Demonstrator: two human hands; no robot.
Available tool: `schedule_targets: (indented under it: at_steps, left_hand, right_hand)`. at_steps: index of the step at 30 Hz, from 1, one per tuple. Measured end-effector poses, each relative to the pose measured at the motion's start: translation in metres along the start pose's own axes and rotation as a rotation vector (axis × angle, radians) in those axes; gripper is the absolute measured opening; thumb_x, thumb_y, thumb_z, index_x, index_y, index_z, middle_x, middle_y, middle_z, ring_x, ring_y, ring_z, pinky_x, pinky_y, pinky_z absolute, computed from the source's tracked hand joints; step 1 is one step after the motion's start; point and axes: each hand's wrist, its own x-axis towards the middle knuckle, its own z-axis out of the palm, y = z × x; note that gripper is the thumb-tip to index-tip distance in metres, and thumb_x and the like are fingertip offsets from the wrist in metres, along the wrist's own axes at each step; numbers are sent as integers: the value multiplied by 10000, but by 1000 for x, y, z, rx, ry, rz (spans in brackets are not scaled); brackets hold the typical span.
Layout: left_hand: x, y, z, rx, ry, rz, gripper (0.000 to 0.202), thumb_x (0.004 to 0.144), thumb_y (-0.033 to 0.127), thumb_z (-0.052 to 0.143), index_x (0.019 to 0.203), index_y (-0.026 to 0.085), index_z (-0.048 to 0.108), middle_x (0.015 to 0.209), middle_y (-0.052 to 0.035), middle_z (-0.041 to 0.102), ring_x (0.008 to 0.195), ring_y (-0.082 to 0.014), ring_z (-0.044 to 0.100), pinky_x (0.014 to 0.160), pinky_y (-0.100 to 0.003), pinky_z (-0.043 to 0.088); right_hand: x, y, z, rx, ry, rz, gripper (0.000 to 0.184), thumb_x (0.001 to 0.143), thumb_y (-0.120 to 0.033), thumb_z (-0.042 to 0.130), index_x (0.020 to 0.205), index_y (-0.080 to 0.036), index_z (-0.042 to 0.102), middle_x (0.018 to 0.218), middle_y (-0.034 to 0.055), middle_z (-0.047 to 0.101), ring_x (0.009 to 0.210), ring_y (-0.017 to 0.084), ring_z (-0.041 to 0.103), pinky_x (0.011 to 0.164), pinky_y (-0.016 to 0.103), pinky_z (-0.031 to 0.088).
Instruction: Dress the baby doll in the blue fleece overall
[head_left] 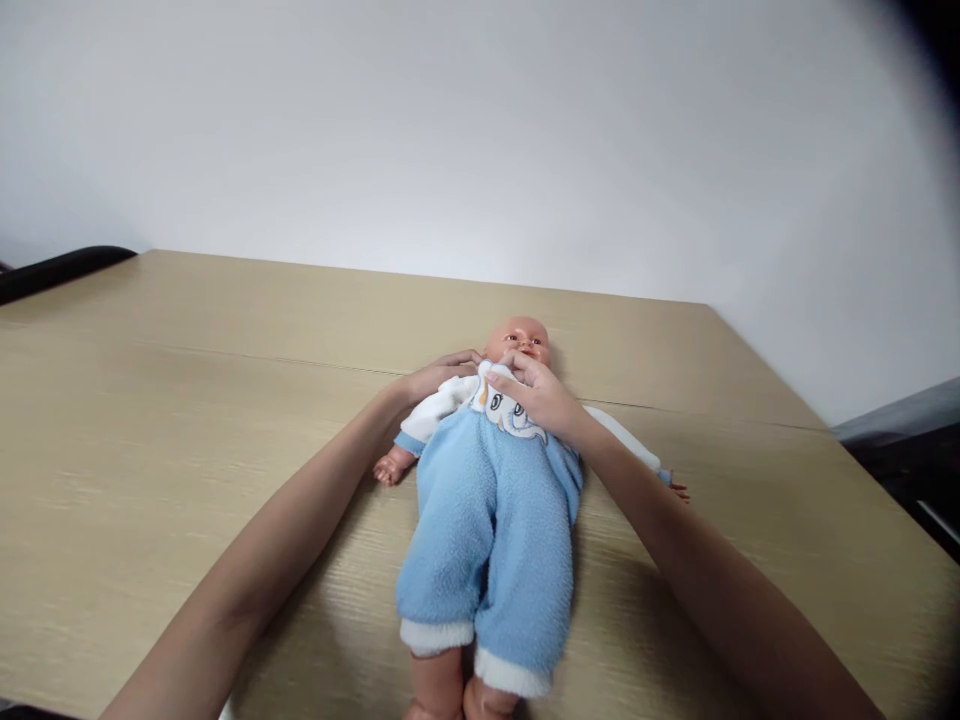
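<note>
A baby doll (517,335) lies on its back, head away from me and feet toward me. It wears a fleecy light blue romper (491,500) with white sleeves, white leg cuffs and an animal-face patch (510,408) on the chest. My left hand (444,374) is at the shoulder on the left of the view, its fingers bent in at the collar and partly hidden. Across the upper chest lies my right hand (538,392), thumb and fingers closed on the cloth by the neck, just below the doll's chin. The doll's arms are spread out to both sides.
The doll rests on a wide light wood table (187,420) with a seam across it. Behind stands a plain pale wall (450,150). A black curved object (67,268) is at the far left edge, and dark items (915,460) are beyond the right edge.
</note>
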Motion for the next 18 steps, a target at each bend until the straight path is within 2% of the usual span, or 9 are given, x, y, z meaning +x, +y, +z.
schedule_targets:
  at_steps: [2,4,6,8,10,13,15,18]
  left_hand:
    - [0,5,-8,38,-146,-61,247,760,362,872,863,186,733,935,-36,743,878,-222,687,890,-386,594]
    - [-1,8,-13,103,-245,-111,281,798,408,815,949,195,713,1025,-36,737,960,-222,680,950,-382,570]
    - [-2,13,-17,214,-274,-133,304,860,450,751,1029,202,701,1114,-51,734,1044,-231,677,992,-388,553]
    - [-5,19,-18,365,-234,-104,333,926,471,685,1114,197,699,1178,-79,728,1079,-244,676,971,-397,557]
    - [-11,30,-18,544,-140,0,327,959,462,652,1130,185,687,1192,-100,708,1044,-242,668,920,-397,561]
    - [-31,48,-14,670,-47,182,256,993,429,637,1096,195,659,1153,-81,678,992,-214,645,901,-380,554]
    - [-51,57,-10,606,-82,193,248,1035,441,608,1142,219,635,1141,-57,665,983,-195,641,891,-356,557]
    - [-82,60,-6,522,-198,92,277,1075,477,560,1217,241,590,1165,-53,665,987,-195,651,872,-348,569]
  right_hand:
    - [-7,-12,-12,-285,-40,58,479,912,-718,715,979,-250,640,910,28,746,851,254,704,744,367,539]
    - [-18,-25,-26,-549,-107,120,448,953,-678,694,1098,-256,730,1085,68,797,1030,323,728,896,430,556]
    - [-27,-35,-39,-670,-170,174,485,963,-661,696,1267,-286,752,1317,82,786,1215,386,703,1048,497,529]
    - [-34,-38,-47,-717,-163,210,559,955,-684,696,1338,-281,752,1418,104,754,1279,430,680,1095,545,514]
    - [-37,-34,-51,-747,-106,210,583,942,-711,693,1294,-254,775,1380,136,767,1237,444,693,1068,562,528]
    - [-41,-19,-54,-762,-45,158,495,978,-692,639,1166,-255,777,1223,116,802,1109,381,726,986,503,551]
    - [-49,-7,-56,-766,12,124,435,1010,-665,601,1089,-263,747,1109,80,802,1021,331,726,912,448,547]
    - [-73,11,-62,-769,112,39,364,1041,-605,588,1045,-260,704,1004,57,769,928,288,689,834,411,510]
